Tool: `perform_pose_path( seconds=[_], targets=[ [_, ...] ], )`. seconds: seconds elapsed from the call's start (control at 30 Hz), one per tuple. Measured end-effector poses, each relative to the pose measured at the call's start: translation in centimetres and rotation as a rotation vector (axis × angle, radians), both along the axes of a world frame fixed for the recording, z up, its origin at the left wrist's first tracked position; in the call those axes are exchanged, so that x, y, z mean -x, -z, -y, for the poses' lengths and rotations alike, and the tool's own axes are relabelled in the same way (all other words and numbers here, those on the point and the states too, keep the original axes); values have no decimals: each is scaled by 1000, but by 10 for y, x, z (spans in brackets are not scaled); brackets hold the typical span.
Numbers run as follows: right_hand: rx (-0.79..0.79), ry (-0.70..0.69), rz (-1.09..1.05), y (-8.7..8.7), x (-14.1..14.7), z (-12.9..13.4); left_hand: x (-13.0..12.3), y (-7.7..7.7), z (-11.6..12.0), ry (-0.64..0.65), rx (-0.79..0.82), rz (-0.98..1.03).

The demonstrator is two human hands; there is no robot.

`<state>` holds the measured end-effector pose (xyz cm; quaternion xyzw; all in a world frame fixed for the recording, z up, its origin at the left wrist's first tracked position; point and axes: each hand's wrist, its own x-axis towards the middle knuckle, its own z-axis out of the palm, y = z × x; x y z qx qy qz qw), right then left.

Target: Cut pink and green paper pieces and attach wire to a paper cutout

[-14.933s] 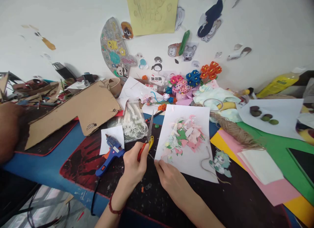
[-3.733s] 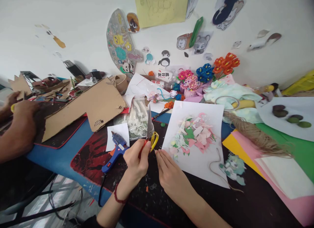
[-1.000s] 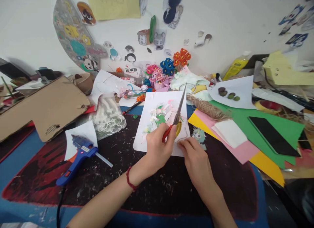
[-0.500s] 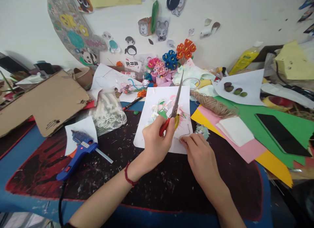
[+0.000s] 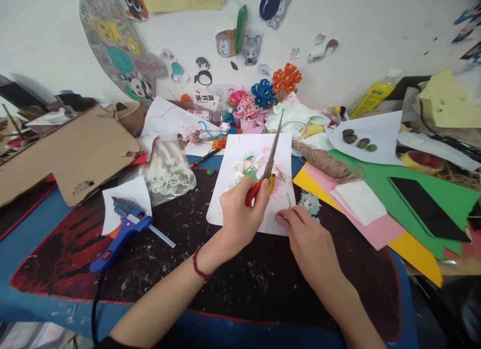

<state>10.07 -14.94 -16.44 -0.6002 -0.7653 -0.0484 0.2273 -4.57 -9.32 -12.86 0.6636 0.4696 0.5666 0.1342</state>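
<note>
Our left hand grips scissors, blades pointing away; right hand pinched closed, string just beyond fingers, hold on it unclear. Paper scraps beyond left hand: we might scatter them if blades sweep low.

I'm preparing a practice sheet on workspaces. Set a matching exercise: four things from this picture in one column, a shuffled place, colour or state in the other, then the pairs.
1. scissors
2. glue gun
3. dark flat device
4. bottle

A. on the green sheet
B. mostly yellow, with a whitish cap
C. held in the left hand
D. blue, partly over white paper

Pairs: 1-C, 2-D, 3-A, 4-B
</note>
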Motion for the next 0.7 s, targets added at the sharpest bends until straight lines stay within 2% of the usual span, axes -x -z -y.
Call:
perform_pose_path(
  seconds=[0.27, 0.57, 0.7],
  targets=[
    [46, -74, -194, 1, -1, 0, 0, -3, 1, 14, -9, 8],
    [127, -50, -313, 2, 0, -3, -3, -3, 3, 36, -58, -81],
    [184, -21, -385, 0, -2, -7, -3, -2, 3, 60, -30, -71]
  ],
)
